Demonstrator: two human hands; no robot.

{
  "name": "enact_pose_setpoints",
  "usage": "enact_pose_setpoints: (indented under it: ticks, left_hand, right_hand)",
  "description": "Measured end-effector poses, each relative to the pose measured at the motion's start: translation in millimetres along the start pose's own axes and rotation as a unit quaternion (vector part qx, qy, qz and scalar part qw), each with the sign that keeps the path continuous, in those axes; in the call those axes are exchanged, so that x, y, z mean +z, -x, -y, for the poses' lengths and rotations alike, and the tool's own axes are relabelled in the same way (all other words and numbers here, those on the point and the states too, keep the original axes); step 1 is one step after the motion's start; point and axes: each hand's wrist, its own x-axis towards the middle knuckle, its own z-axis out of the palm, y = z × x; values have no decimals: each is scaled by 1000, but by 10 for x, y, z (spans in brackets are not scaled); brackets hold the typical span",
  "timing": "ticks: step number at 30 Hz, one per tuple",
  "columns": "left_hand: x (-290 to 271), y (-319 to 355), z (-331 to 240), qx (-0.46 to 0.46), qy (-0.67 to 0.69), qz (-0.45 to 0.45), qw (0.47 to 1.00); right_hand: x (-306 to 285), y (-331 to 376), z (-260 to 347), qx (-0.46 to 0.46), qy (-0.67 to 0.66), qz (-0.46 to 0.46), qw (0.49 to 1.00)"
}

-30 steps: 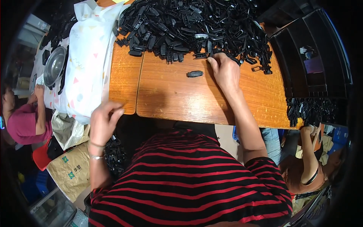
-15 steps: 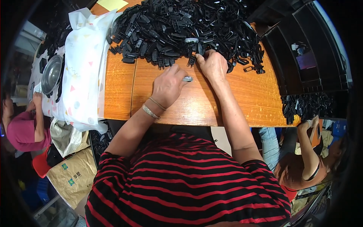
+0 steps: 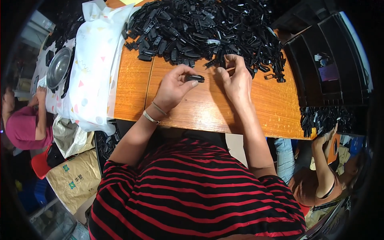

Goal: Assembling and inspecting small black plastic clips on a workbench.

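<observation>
Light falls from above onto the orange-brown wood-grain tabletop (image 3: 192, 100), leaving a pale patch of glare near its front edge. A soft, dark shadow lies on the wood just left of the wearer's bare right hand (image 3: 238, 82) and forearm. The white plastic bag printed with small coloured triangles (image 3: 94, 60) shows very bright, while the heap of small black plastic pieces (image 3: 180, 30) stays dark, flecked with little glints. The round, shiny metal bowl (image 3: 59, 69) catches highlights. Beneath the tabletop the space sinks into near-black. Fisheye distortion bows the tabletop's edges; toward the rim, surroundings stretch, dim and soften, and the corners go black.
</observation>
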Motion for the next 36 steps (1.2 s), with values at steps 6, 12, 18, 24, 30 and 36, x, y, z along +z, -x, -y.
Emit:
enact_pose_setpoints:
  ticks: [6, 12, 18, 24, 30, 36]
  left_hand:
    - [111, 0, -126, 76, 87, -36, 993]
    - [78, 152, 31, -40, 313, 4, 949]
    - [15, 142, -121, -39, 226, -45, 972]
    - [14, 158, -126, 10, 76, -87, 993]
    - [0, 213, -99, 20, 47, -71, 996]
    - [107, 322, -75, 15, 22, -92, 995]
  right_hand:
    - [104, 292, 181, -108, -201, 73, 971]
    - [179, 457, 268, -121, -254, 49, 958]
    - [114, 431, 284, -128, -254, 49, 957]
    - [140, 402, 343, -160, -211, 42, 963]
    - [184, 432, 326, -176, -187, 36, 966]
    - [356, 555, 306, -237, -101, -34, 966]
